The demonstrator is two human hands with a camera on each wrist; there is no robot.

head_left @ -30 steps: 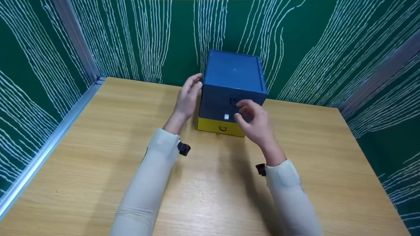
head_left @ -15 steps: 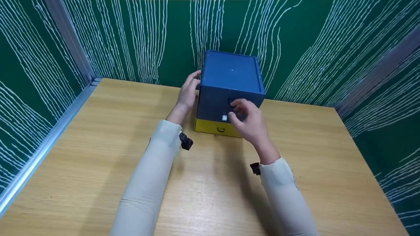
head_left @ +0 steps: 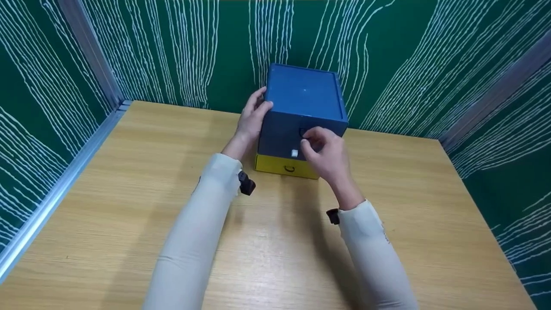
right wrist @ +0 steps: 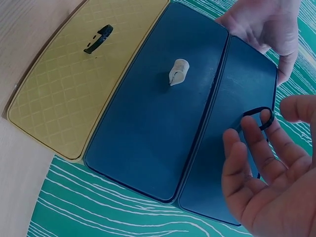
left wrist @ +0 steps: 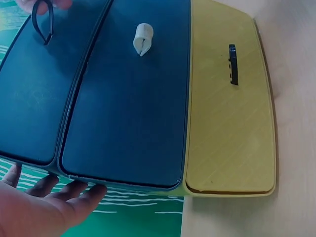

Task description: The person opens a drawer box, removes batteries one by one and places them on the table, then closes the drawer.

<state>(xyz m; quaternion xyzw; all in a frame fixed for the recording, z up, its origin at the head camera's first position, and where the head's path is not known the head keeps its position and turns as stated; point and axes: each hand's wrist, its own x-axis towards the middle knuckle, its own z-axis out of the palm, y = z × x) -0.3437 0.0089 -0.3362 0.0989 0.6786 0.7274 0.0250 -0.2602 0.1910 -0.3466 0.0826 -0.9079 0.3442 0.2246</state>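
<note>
A small drawer unit [head_left: 305, 97] stands against the back wall, with a blue top, two dark blue drawers and a yellow drawer [left wrist: 227, 138] at the bottom. My left hand [head_left: 252, 120] rests on its left side, fingers along the side wall and thumb at the upper edge. My right hand [head_left: 329, 155] is at the front of the top drawer [right wrist: 232, 148], fingertips hooked in its black loop handle [right wrist: 257, 109]. A white pull [left wrist: 144, 35] sits on the middle drawer, and a black handle [left wrist: 234, 64] on the yellow one. All drawers look closed.
The unit stands on a wooden table [head_left: 258, 258]. Green walls [head_left: 232, 51] with white wavy lines rise behind and on both sides. A metal rail [head_left: 56, 193] runs along the left table edge.
My left thumb has come onto the unit's upper left edge. My right hand has moved slightly left to the loop handle, and its fingers and thumb have drawn closer together.
</note>
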